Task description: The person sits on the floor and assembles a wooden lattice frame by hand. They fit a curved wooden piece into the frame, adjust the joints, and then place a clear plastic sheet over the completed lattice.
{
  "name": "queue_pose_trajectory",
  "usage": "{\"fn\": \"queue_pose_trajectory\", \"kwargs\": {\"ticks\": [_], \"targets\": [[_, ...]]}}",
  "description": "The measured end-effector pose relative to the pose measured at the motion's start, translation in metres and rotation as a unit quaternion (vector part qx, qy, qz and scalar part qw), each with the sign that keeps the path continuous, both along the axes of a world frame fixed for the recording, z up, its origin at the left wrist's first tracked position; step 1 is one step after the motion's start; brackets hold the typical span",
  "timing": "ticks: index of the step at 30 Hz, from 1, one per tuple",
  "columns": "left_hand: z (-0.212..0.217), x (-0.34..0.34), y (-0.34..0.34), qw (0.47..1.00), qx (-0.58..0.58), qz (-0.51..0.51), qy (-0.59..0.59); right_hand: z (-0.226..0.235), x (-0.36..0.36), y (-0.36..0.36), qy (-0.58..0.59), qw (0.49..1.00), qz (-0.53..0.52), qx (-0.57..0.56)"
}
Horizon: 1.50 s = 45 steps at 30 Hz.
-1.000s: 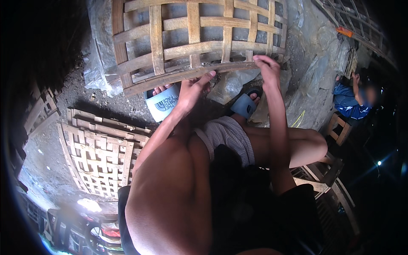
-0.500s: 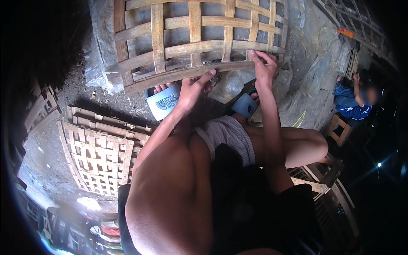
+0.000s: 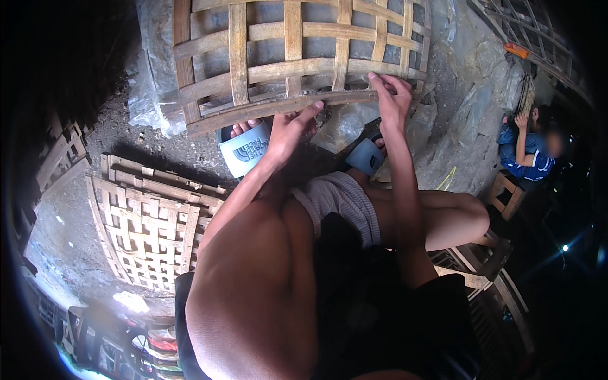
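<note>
A woven lattice panel of flat bamboo or wood slats (image 3: 238, 57) fills the top middle of the view, tilted up in front of me. My left hand (image 3: 292, 132) is closed on its near edge strip, thumb on top and fingers partly hidden beneath. Farther right along the same edge, my right hand (image 3: 394, 104) pinches the border by a slat end, with thumb and forefinger against the wood. Just under the edge, near my left hand, is my foot in a light blue slide sandal (image 3: 246, 152); the other sandal (image 3: 365, 157) is below my right wrist.
Several lattice panels (image 3: 149, 231) are stacked on the ground at left. Plastic sheeting (image 3: 152, 95) lies around the panel. At right, another person (image 3: 525, 149) sits by a small wooden stool (image 3: 505, 194). A slatted frame (image 3: 538, 38) with an orange item (image 3: 515, 50) stands beyond.
The panel has shifted very slightly to the right, with both hands still on its edge. The seated person at right has raised their arms a little.
</note>
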<state>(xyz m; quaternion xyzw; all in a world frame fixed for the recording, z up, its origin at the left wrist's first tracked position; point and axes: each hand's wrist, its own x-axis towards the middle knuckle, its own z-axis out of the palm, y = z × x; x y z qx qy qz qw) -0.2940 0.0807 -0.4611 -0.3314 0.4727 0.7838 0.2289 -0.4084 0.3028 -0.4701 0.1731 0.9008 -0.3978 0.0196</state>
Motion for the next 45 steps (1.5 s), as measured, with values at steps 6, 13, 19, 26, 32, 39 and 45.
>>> {"fn": "queue_pose_trajectory", "kwargs": {"ticks": [6,13,19,26,32,39,45], "targets": [[-0.002,0.001,0.000,1.000,0.007,-0.003,0.004,-0.010,0.001,0.009,0.037,0.997,-0.032,-0.064],[0.001,0.001,-0.003,1.000,-0.001,-0.004,-0.010,-0.005,0.003,0.004,0.023,1.000,-0.001,-0.017],[0.001,-0.002,-0.002,1.000,0.005,-0.006,-0.009,-0.014,0.007,-0.001,0.068,0.997,-0.009,-0.038],[0.002,-0.001,-0.001,1.000,0.003,0.012,-0.002,-0.005,0.001,-0.013,0.021,0.987,-0.114,-0.108],[-0.002,0.003,0.000,0.998,0.032,0.049,0.012,0.021,0.007,0.009,0.045,0.990,-0.112,-0.079],[0.004,0.000,-0.002,0.999,0.037,0.002,-0.010,0.074,0.064,0.054,-0.228,0.909,0.278,0.210],[0.014,-0.001,0.000,0.999,0.043,-0.011,0.020,0.087,0.038,-0.034,0.081,0.926,0.265,0.256]]}}
